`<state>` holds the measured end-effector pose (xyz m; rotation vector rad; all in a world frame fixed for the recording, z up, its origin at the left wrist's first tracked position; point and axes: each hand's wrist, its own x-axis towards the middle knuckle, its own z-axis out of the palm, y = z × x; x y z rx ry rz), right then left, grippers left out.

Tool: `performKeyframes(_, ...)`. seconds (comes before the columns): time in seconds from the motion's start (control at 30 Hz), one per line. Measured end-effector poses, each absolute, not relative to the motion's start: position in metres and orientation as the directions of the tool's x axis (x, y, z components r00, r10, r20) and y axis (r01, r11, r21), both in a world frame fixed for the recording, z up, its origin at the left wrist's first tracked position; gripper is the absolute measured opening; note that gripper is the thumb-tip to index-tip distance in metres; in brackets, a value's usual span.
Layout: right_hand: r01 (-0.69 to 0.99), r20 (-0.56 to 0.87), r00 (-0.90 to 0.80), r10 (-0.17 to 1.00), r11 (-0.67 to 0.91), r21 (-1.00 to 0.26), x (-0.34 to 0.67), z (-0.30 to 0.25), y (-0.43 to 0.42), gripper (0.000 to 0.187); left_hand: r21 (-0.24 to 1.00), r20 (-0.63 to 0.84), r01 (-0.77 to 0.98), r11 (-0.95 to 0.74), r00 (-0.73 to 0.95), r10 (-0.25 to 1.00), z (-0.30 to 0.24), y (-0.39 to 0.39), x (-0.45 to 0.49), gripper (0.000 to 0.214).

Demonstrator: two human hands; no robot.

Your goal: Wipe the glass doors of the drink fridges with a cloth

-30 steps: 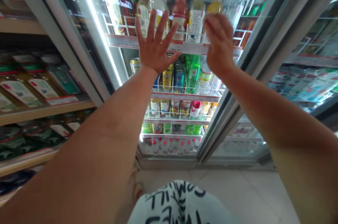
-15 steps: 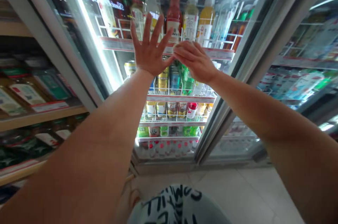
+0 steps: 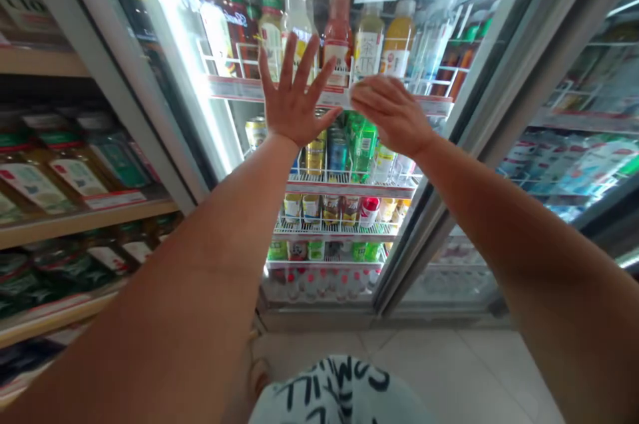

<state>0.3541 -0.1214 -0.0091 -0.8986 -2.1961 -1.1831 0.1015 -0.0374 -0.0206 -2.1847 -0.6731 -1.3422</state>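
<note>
My left hand (image 3: 294, 101) is open and raised, its fingers spread wide in front of a glass-fronted drinks cooler, and nothing is in it. Just to its right, my right hand (image 3: 392, 111) is held out with the fingers straight and side by side, also holding nothing. A small gap separates the two hands. Behind them a red drink bottle (image 3: 339, 24), a pale tea bottle (image 3: 368, 44) and an orange drink bottle (image 3: 398, 41) stand upright on the upper shelf. A green bottle (image 3: 363, 144) shows below my right hand. Whether either palm touches the glass I cannot tell.
Lower cooler shelves (image 3: 344, 189) carry several cans and bottles. A metal door frame (image 3: 479, 118) runs along the right, with another stocked cooler beyond. Wooden shelving (image 3: 100, 217) with bottles stands at the left. Pale floor tiles (image 3: 449, 357) lie below.
The gap between my hands has widened slightly, my right hand moving away from the left thumb. The cooler and shelves have shifted a little to the right in view.
</note>
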Motion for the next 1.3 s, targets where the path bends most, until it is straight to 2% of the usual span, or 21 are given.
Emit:
performKeyframes(0.03,0.784,0.755,-0.602,0.259,0.373,0.497,0.359,-0.002,-0.119,0.047,-0.145,0.904,0.635,-0.758,0.396,0.159,-0.021,-0.037,0.102,0.084)
performKeyframes(0.1,0.877,0.909,-0.412,0.060,0.296,0.378,0.368,0.010,-0.112,0.047,-0.133,0.905,0.627,-0.767,0.393,0.165,-0.021,-0.034,0.102,0.086)
performKeyframes(0.17,0.911,0.950,-0.304,-0.069,0.270,0.311,0.367,0.009,-0.107,0.048,-0.138,0.903,0.621,-0.772,0.399,0.160,-0.021,-0.032,0.102,0.086)
performKeyframes(0.2,0.902,0.943,-0.326,-0.063,0.280,0.330,0.363,0.004,-0.107,0.048,-0.141,0.902,0.618,-0.773,0.402,0.156,-0.021,-0.032,0.102,0.086)
performKeyframes(0.3,0.772,0.811,-0.577,0.097,0.391,0.502,0.348,-0.012,-0.110,0.048,-0.133,0.903,0.612,-0.780,0.399,0.159,-0.022,-0.032,0.101,0.085)
performKeyframes(0.37,0.724,0.761,-0.639,0.113,0.424,0.544,0.347,-0.007,-0.110,0.048,-0.120,0.904,0.599,-0.791,0.395,0.162,-0.022,-0.033,0.101,0.085)
performKeyframes(0.43,0.792,0.848,-0.531,0.011,0.362,0.491,0.356,0.010,-0.107,0.047,-0.107,0.907,0.582,-0.806,0.390,0.161,-0.022,-0.034,0.100,0.083)
performKeyframes(0.5,0.888,0.933,-0.333,-0.133,0.287,0.358,0.364,0.026,-0.101,0.048,-0.095,0.909,0.566,-0.819,0.385,0.161,-0.022,-0.035,0.101,0.081)
performKeyframes(0.57,0.930,0.960,-0.218,-0.178,0.261,0.259,0.364,0.025,-0.096,0.052,-0.092,0.909,0.567,-0.819,0.383,0.164,-0.021,-0.036,0.101,0.080)
performKeyframes(0.6,0.927,0.964,-0.227,-0.136,0.272,0.257,0.359,0.017,-0.096,0.053,-0.097,0.907,0.577,-0.811,0.386,0.167,-0.021,-0.037,0.101,0.081)
performKeyframes(0.67,0.880,0.930,-0.363,0.047,0.346,0.326,0.345,-0.006,-0.100,0.051,-0.115,0.901,0.612,-0.782,0.396,0.177,-0.021,-0.038,0.101,0.083)
performKeyframes(0.73,0.802,0.817,-0.529,0.230,0.450,0.393,0.333,-0.023,-0.108,0.049,-0.120,0.900,0.638,-0.761,0.394,0.188,-0.020,-0.038,0.102,0.082)
performKeyframes(0.8,0.770,0.745,-0.594,0.303,0.483,0.417,0.332,-0.018,-0.114,0.047,-0.109,0.904,0.630,-0.769,0.384,0.187,-0.020,-0.037,0.102,0.080)
performKeyframes(0.87,0.809,0.805,-0.540,0.245,0.416,0.416,0.341,0.005,-0.116,0.044,-0.104,0.909,0.611,-0.785,0.378,0.174,-0.021,-0.034,0.102,0.079)
performKeyframes(0.97,0.917,0.948,-0.317,0.021,0.262,0.301,0.358,0.035,-0.109,0.048,-0.117,0.908,0.599,-0.792,0.387,0.158,-0.021,-0.031,0.103,0.084)
performKeyframes(1.03,0.946,0.970,-0.228,-0.086,0.217,0.242,0.358,0.029,-0.105,0.051,-0.130,0.908,0.607,-0.784,0.390,0.151,-0.022,-0.031,0.103,0.083)
performKeyframes(1.1,0.912,0.943,-0.328,-0.061,0.241,0.333,0.349,0.007,-0.104,0.050,-0.145,0.908,0.622,-0.769,0.392,0.146,-0.022,-0.034,0.102,0.081)
performKeyframes(1.2,0.749,0.767,-0.628,0.132,0.370,0.550,0.335,-0.013,-0.114,0.047,-0.157,0.901,0.630,-0.761,0.406,0.150,-0.023,-0.039,0.102,0.081)
performKeyframes(1.27,0.699,0.686,-0.698,0.205,0.400,0.592,0.337,0.002,-0.120,0.044,-0.151,0.897,0.626,-0.765,0.412,0.160,-0.022,-0.039,0.102,0.080)
performKeyframes(1.3,0.716,0.703,-0.682,0.199,0.376,0.589,0.341,0.015,-0.121,0.042,-0.146,0.897,0.626,-0.766,0.410,0.165,-0.022,-0.037,0.103,0.082)
